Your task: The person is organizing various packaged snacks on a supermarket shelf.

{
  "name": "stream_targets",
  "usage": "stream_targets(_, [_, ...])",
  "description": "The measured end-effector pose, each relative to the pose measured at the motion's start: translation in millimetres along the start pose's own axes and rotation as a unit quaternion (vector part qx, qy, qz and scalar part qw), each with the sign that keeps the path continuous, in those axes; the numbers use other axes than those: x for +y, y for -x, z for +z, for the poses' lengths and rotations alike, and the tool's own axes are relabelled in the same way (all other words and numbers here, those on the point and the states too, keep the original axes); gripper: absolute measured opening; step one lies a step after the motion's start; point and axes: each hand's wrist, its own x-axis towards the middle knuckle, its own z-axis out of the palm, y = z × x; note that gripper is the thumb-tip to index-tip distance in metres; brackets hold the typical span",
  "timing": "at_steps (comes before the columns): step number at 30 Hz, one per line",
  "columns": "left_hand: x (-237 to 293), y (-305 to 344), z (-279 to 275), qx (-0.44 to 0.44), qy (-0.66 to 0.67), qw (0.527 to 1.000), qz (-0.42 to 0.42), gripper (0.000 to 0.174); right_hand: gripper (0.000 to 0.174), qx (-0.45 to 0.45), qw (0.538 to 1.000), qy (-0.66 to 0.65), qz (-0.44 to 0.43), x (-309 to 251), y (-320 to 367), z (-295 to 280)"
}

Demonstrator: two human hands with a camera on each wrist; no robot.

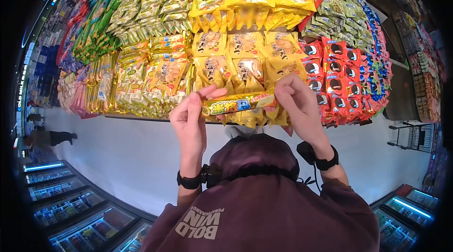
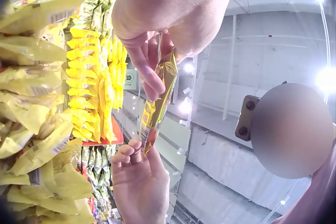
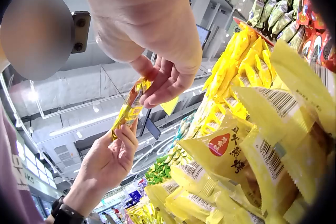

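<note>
A long, narrow yellow snack packet (image 1: 238,104) with colourful printed characters is held level in front of the display, lettering upward. My left hand (image 1: 188,114) holds its left end between thumb and fingers. At the other end, my right hand (image 1: 302,108) pinches the wrapper. Seen from the left wrist, the gold packet (image 2: 161,92) runs between the left hand (image 2: 168,19) and the right hand (image 2: 142,184). In the right wrist view, the packet (image 3: 127,109) spans from the right fingers to the left hand (image 3: 107,158) below.
Yellow biscuit bags (image 1: 245,58) stand in rows just beyond the hands. Red cookie bags (image 1: 336,77) are to the right, green-and-white bags (image 1: 151,6) at the back left. A shopping cart (image 1: 415,137) stands far right, and freezers (image 1: 71,207) line the lower left.
</note>
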Motion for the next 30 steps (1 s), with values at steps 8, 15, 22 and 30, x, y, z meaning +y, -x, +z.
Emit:
stream_targets(8, [-10.5, -1.8, 51.0, 0.079, -0.01, 0.997, -0.002, 0.041, 0.01, 0.057, 0.995, 0.078, -0.027, 3.7, 16.9, -38.8])
stream_targets(15, [-30.2, 9.7, 63.2, 0.048, -0.045, 0.998, 0.022, 0.04, 0.01, 0.064, 0.996, -0.027, 0.049, 2.0, 32.9, -53.4])
stream_targets(22, [-29.3, 9.6, 76.4, -0.023, -0.093, 0.995, 0.008, 0.039, 0.033, 0.072, 0.936, 0.289, -0.19, -10.1, 40.4, -73.9])
stream_targets(30, [-23.0, 11.6, 77.7, -0.116, -0.15, 0.981, -0.033, 0.02, 0.032, 0.015, 0.88, 0.399, -0.256, 8.2, 39.9, -67.6])
